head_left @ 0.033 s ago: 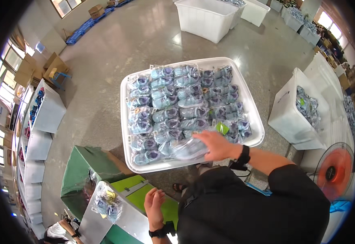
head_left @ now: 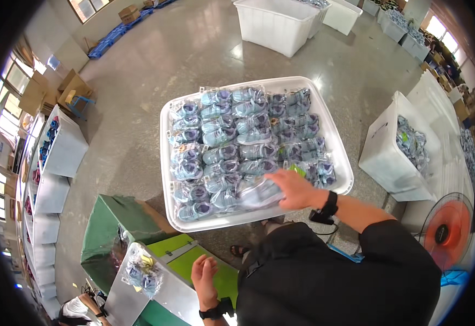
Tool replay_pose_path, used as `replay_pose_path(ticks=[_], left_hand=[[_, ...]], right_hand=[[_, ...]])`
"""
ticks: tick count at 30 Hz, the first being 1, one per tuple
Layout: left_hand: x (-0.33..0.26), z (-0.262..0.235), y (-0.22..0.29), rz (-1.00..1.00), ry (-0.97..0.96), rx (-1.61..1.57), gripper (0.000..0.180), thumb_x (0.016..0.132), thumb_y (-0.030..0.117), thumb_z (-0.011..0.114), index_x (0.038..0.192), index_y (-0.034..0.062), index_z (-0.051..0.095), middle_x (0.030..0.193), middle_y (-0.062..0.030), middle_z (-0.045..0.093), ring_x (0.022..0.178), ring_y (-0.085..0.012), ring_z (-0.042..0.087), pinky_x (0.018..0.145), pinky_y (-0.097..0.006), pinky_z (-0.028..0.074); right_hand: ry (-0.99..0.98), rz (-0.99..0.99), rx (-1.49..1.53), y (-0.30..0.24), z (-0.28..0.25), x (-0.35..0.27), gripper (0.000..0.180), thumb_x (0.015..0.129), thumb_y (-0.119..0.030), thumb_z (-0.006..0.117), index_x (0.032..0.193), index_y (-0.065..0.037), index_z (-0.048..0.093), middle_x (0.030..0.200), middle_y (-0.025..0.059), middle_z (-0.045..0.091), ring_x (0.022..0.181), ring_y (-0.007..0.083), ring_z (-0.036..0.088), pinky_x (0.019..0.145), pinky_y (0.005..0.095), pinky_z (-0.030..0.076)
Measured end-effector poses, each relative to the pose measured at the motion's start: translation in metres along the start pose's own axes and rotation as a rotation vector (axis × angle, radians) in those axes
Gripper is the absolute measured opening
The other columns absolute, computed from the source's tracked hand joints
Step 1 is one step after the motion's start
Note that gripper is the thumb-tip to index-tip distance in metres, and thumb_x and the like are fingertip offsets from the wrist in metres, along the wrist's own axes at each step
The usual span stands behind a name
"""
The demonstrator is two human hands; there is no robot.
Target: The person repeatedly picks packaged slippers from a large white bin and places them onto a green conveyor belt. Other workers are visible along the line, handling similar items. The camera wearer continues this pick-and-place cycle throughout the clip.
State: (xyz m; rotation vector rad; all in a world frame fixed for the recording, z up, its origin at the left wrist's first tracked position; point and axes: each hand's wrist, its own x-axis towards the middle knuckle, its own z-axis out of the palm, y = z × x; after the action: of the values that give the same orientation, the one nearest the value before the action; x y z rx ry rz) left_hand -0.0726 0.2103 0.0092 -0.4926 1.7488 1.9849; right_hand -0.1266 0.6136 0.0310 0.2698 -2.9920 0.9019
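Observation:
Rows of light blue shoes with purple linings, packed in clear plastic bags (head_left: 220,154), fill a large white bin (head_left: 167,163) in front of me. My right hand (head_left: 294,190) reaches over the bin's near side, its fingers closed on a bagged pair of shoes (head_left: 256,194) in the nearest row. That bag looks slightly blurred. Just beyond the hand, a bright green piece (head_left: 298,171) shows through plastic. My left hand (head_left: 205,278) hovers beside a metal tabletop (head_left: 175,296), fingers curled and nothing visible in them. More bagged shoes (head_left: 142,271) lie on that tabletop.
A green box-shaped container (head_left: 107,233) and a lime-green panel (head_left: 207,271) stand at the near left. To the right are a white bin of bagged shoes (head_left: 381,146) and an orange fan (head_left: 445,231). Another person's arm (head_left: 93,307) shows at the lower left.
My right hand and the bagged pair of shoes have shifted slightly right, covering more of the green piece. My left hand has moved a little down and left.

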Motion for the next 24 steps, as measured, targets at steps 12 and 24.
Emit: replay_pose_path(ticks=[12, 24], left_hand=[[-0.041, 0.007, -0.083, -0.067, 0.339, 0.382, 0.04, 0.095, 0.015, 0.066, 0.127, -0.0049, 0.053, 0.104, -0.0116, 0.066, 0.092, -0.0163, 0.065, 0.078, -0.029, 0.053], [-0.064, 0.014, -0.109, -0.198, 0.292, 0.574, 0.045, 0.094, 0.018, 0.068, 0.129, -0.0057, 0.054, 0.11, -0.0221, 0.069, 0.099, -0.0261, 0.068, 0.085, -0.035, 0.055]], right_hand=[[0.146, 0.132, -0.345, 0.232, -0.011, -0.006, 0.075, 0.066, 0.001, 0.062, 0.139, -0.011, 0.05, 0.112, 0.0114, 0.055, 0.114, 0.0316, 0.052, 0.104, 0.0448, 0.037], [0.155, 0.432, 0.063, 0.301, 0.07, -0.01, 0.061, 0.078, -0.013, 0.07, 0.136, -0.009, 0.049, 0.122, 0.0172, 0.057, 0.12, 0.0377, 0.052, 0.1, 0.045, 0.046]])
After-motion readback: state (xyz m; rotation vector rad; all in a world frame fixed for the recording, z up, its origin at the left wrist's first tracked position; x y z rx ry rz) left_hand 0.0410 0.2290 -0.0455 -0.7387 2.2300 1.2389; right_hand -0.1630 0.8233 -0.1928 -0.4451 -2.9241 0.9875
